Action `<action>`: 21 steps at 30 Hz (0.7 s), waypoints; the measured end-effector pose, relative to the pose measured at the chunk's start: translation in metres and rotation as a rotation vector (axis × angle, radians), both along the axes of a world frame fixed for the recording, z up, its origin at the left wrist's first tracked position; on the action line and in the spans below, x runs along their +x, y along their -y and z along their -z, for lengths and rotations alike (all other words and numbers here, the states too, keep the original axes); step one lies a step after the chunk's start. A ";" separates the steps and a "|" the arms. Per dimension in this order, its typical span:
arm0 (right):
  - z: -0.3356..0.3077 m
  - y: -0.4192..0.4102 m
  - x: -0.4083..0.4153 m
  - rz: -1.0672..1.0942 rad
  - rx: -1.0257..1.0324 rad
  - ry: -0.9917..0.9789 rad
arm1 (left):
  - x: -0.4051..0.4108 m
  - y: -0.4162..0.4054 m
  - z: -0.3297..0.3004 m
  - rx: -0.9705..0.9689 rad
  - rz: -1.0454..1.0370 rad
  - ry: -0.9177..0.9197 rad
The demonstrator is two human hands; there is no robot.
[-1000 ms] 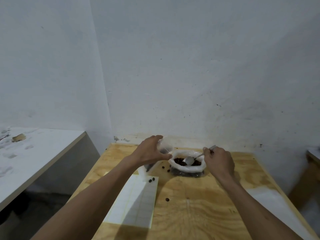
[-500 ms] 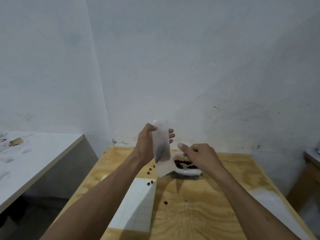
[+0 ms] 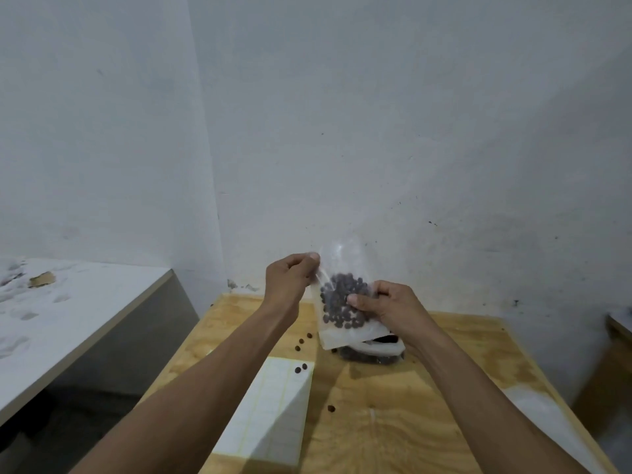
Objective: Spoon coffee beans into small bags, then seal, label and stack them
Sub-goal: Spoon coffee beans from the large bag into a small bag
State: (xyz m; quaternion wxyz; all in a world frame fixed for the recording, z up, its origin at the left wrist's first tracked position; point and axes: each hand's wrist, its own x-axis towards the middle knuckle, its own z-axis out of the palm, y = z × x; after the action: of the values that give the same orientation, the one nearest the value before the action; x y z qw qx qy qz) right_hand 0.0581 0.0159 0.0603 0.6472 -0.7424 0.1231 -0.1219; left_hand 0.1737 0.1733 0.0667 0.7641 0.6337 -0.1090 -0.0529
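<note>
2 bare forearms, no sleeves; left hand (image 3: 294, 280), right hand (image 3: 393, 304).

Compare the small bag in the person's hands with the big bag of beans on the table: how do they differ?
The small bag is held up in the air by both hands; the big bag rests on the wooden table. The small bag is flat and tilted; the big bag slumps, its rim rolled down. Both are clear plastic holding dark coffee beans.

The bag (image 3: 342, 295) is clear plastic with a milky white bottom edge, and the beans (image 3: 342, 302) inside are dark brown. Loose beans (image 3: 301, 369) on the table (image 3: 393, 422) are the same dark brown. The table is pale yellow plywood with wavy grain. The label sheet (image 3: 270, 412) is white, ruled in faint yellow grid lines. The wall (image 3: 376, 131) is off-white, with small dark specks.
</note>
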 end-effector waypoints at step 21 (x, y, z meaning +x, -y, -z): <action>-0.037 -0.006 0.012 0.012 -0.214 -0.022 | -0.017 0.002 0.004 0.226 0.111 0.149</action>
State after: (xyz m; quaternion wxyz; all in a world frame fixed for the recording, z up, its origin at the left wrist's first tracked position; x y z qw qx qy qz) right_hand 0.0699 0.0220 0.0975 0.5620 -0.8078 0.1210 -0.1303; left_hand 0.1567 0.1712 0.0630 0.6735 0.7109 -0.1935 -0.0599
